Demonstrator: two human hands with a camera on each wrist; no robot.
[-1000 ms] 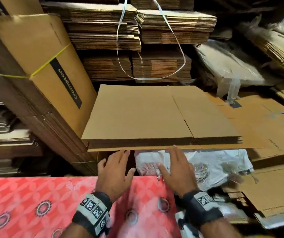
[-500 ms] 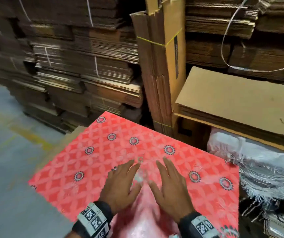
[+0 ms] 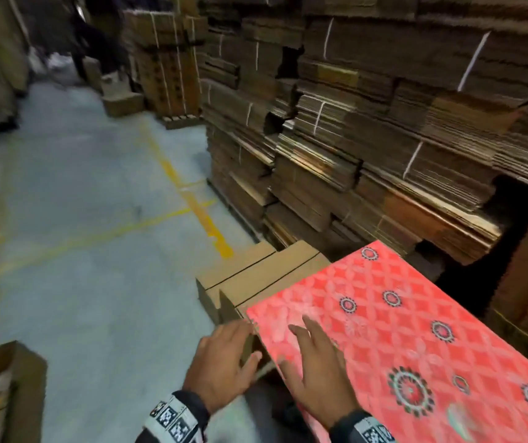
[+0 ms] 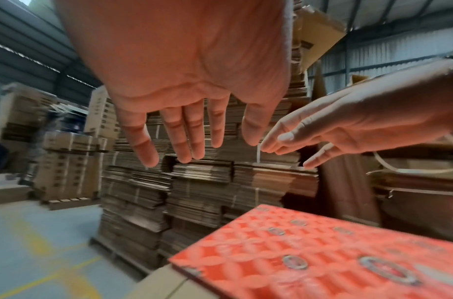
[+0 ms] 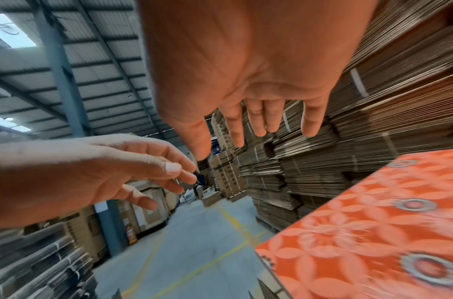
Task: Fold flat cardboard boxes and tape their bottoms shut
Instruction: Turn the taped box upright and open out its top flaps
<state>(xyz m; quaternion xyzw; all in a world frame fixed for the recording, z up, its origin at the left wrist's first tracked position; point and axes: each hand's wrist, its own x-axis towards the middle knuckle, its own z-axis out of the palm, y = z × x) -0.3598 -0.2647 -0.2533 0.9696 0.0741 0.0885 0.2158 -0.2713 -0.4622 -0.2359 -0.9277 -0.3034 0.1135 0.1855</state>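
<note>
At the lower left edge of the head view an open carton (image 3: 7, 388) is cut off, and its pale contents cannot be made out. A grey concrete floor (image 3: 74, 219) marked with yellow lines (image 3: 189, 199) is seen beyond it; the far end of the aisle is dark and blurred. Only in the right wrist view are a corrugated metal roof (image 5: 67, 60) and a blue-grey steel column (image 5: 59, 66) shown.

The left hand (image 3: 224, 369) is held with fingers spread and loosely extended, gripping nothing; in the head view it is placed just past the left corner of the patterned surface, over the brown folded boxes (image 3: 256, 276). These boxes, plain matt cardboard with dark seams between their flaps, are seen beside and partly under that corner, so their full extent is hidden. Whether the fingertips touch cardboard cannot be told.

The right hand (image 3: 317, 366) is likewise spread and empty, palm down over the red patterned board (image 3: 416, 330); contact is not plainly shown, and in the left wrist view it appears raised above the board. The board is flat, glossy, with a pale lattice and dark ringed medallions, and is smeared by motion in both wrist views.

To the right, stacks of flat cardboard (image 3: 384, 139), ribbed at their edges and bound with white straps (image 3: 473, 59), are cut off by the frame.
</note>
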